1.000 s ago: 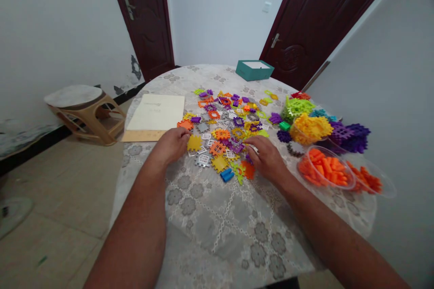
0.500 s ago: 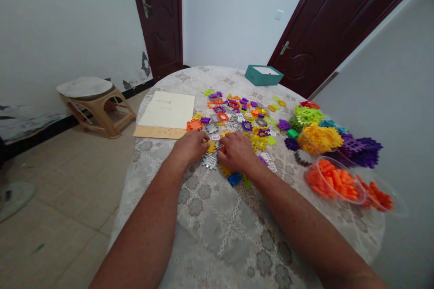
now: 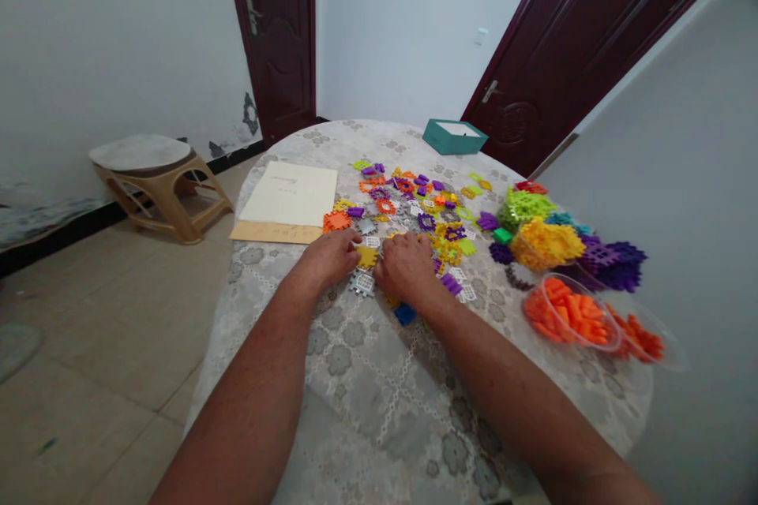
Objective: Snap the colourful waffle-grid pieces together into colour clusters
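My left hand is closed, its fingertips on the left edge of a flat yellow toothed building piece. Just to the right, my right hand has its fingers curled down at the table; they hide whatever they hold. A grey toothed piece with a white window grid lies just below the yellow one. Below my right hand, a blue piece rests on the cloth. Beyond both hands spreads a loose heap of interlocking plastic pieces, among them an orange square and a purple ring.
At the right stand clear tubs of orange pieces and yellow pieces, beside green and purple stacks. A cream sheet lies at the left, a teal box at the far edge. A stool stands left of the table.
The view has shifted slightly. My right hand's fingers have moved a little and cover more of the spot beside the yellow piece. My left hand stays at the yellow piece.
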### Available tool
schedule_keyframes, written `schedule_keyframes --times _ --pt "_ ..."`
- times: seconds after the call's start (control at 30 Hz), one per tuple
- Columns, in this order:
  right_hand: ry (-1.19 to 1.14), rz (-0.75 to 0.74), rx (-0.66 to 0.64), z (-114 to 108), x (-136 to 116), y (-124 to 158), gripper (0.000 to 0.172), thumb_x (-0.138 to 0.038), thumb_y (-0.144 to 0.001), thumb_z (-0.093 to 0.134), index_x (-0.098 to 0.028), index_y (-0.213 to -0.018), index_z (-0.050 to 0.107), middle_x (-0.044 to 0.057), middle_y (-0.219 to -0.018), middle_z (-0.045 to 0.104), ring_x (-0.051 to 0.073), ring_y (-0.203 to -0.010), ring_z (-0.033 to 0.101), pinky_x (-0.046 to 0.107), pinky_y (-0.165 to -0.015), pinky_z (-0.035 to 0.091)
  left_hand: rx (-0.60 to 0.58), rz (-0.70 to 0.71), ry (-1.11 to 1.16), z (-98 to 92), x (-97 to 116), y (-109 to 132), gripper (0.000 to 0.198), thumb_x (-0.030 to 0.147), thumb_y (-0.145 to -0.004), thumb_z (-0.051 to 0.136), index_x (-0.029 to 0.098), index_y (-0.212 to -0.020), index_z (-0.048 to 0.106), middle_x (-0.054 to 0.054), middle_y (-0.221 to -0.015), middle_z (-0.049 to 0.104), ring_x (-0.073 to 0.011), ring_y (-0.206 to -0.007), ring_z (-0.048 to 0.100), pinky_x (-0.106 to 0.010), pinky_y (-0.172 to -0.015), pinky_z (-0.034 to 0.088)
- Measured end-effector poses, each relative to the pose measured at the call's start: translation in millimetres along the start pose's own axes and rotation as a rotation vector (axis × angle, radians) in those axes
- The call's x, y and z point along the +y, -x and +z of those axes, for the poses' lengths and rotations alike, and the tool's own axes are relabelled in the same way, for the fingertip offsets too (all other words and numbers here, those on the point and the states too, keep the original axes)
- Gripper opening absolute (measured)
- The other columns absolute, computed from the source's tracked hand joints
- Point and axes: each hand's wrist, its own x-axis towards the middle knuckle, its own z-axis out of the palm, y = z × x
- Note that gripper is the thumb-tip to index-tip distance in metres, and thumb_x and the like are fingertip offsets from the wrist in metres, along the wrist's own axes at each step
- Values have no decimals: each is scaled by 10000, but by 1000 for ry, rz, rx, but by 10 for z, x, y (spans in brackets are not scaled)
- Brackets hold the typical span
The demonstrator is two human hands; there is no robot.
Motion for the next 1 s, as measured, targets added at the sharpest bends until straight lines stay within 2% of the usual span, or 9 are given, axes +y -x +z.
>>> schedule_keyframes --times 0.13,0.3,0.47,0.53,0.63,0.7,0.77,0.87,1.0 --pt "-22 29 41 -11 27 1 262 -338 -965 580 -158 -1074 736 194 -1130 715 346 -1145 586 545 -1088 351 8 8 25 14 -9 -24 340 243 -845 626 236 -1162 749 -115 -1067 799 -267 -934 722 -370 -853 507" --pt "-108 180 68 85 189 -36 185 -263 -958 553 -176 -990 714 141 -1049 707 268 -1012 625 373 -907 448 -13 0 -53 33 45 -21 345 279 -843 639 229 -1162 759 -124 -1107 787 -284 -976 719 -385 -866 508" --pt "-345 189 254 98 347 -44 186 -299 -1010 529 -199 -903 643 81 -935 707 228 -930 622 328 -847 448 46 20 16 -5 137 -10 313 349 -874 641 197 -1108 782 -142 -1110 778 -302 -993 715 -426 -927 522" --pt "-552 154 263 43 347 -27 234 -365 -1029 531 -214 -868 609 40 -844 690 197 -819 619 300 -758 453 76 32 189 -33 195 6 351 428 -894 646 187 -1113 775 -128 -1106 775 -295 -989 712 -430 -926 540" --pt "-962 100 126 -25 257 -21 312 -459 -1047 501 -226 -849 565 -19 -724 654 151 -653 607 258 -622 449 0 55 651 -33 287 42 428 543 -895 665 191 -1122 755 -95 -1123 755 -274 -1021 701 -399 -863 591" --pt "-1149 115 40 -31 178 -48 316 -481 -1036 509 -225 -860 563 -35 -693 637 141 -616 615 244 -579 458 -84 37 952 4 323 56 410 556 -889 685 181 -1041 746 -76 -1067 742 -243 -977 701 -383 -834 617" --pt "-1244 114 -38 -11 141 -105 243 -454 -993 583 -220 -934 611 -35 -728 653 143 -640 635 241 -586 484 -74 -26 1131 41 323 48 364 518 -869 733 164 -953 724 -62 -974 728 -204 -881 697 -372 -811 633" --pt "-1229 109 -81 36 231 -232 248 -360 -944 643 -221 -1148 670 -20 -834 710 154 -704 663 259 -651 524 120 -166 1294 37 254 -4 277 390 -851 775 150 -968 699 -77 -955 732 -185 -828 713 -361 -772 648" --pt "-816 147 108 74 475 -429 211 -239 -957 596 -195 -1114 730 42 -1000 766 191 -904 702 312 -846 533 334 -276 1447 -63 107 -79 233 178 -866 710 141 -1094 675 -141 -1071 757 -215 -874 764 -379 -775 660"
